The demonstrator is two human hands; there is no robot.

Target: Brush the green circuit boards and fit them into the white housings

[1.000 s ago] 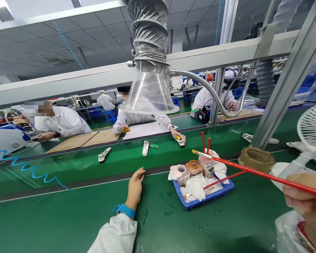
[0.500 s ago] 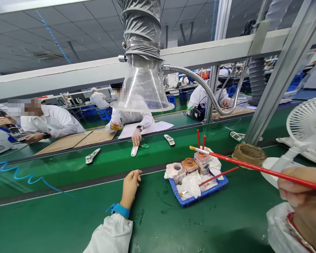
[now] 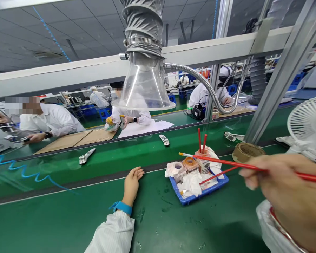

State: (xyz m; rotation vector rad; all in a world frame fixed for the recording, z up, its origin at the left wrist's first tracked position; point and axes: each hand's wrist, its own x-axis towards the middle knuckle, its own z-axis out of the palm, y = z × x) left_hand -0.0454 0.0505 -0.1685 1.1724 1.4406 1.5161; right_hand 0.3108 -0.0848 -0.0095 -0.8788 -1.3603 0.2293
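My right hand (image 3: 287, 186) is closed around a red-handled paintbrush (image 3: 226, 162), its bristles pointing left above a blue tray (image 3: 185, 200). In that tray are small bottles, among them one with an orange rim (image 3: 189, 162), crumpled white tissue (image 3: 191, 184) and more red brushes. Another red brush (image 3: 218, 175) lies across the tissue. My left hand (image 3: 132, 182), with a blue wrist strap, rests at the bench's far edge beside the conveyor belt. Its fingers are loosely stretched out and nothing shows in them. White handheld device parts lie on the belt, one in the middle (image 3: 164, 140) and one at left (image 3: 86, 156).
A clear fume hood (image 3: 147, 88) on a flexible duct hangs overhead. Right of the tray stand a brown tape roll (image 3: 247, 152) and a white fan (image 3: 309, 123). A metal post (image 3: 276, 70) slants at right. Co-workers in white sit across the belt.
My right hand has moved left with the paintbrush. Parts on the belt have shifted left. A co-worker's hand has withdrawn from the belt, and the part and circuit board there are gone from it.
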